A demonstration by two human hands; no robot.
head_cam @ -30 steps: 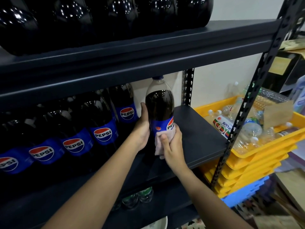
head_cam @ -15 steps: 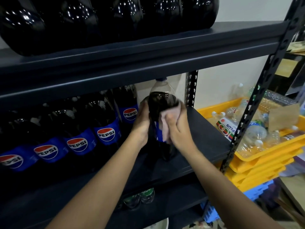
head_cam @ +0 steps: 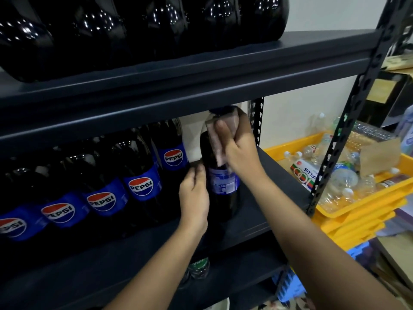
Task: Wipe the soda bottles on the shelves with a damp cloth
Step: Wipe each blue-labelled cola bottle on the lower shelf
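A tall dark Pepsi bottle (head_cam: 223, 186) stands upright on the middle shelf (head_cam: 263, 198), apart from the row, its blue label turned with the small print facing me. My right hand (head_cam: 239, 151) grips a pale pink cloth (head_cam: 220, 139) and presses it against the bottle's upper shoulder, just under the blue cap. My left hand (head_cam: 194, 198) holds the bottle's left side at label height. A row of several Pepsi bottles (head_cam: 140, 182) lines the shelf to the left.
Dark bottle bottoms (head_cam: 143, 25) sit on the upper shelf, whose edge hangs close above the cap. A black upright post (head_cam: 348, 135) stands at right. Stacked yellow trays (head_cam: 366, 204) with clear bottles lie beyond it. A green-label bottle (head_cam: 199, 267) is on the lower shelf.
My right hand slid the cloth up from the label to the bottle's shoulder near the cap. The bottle has turned, so the logo no longer faces me. My left hand shifted lower.
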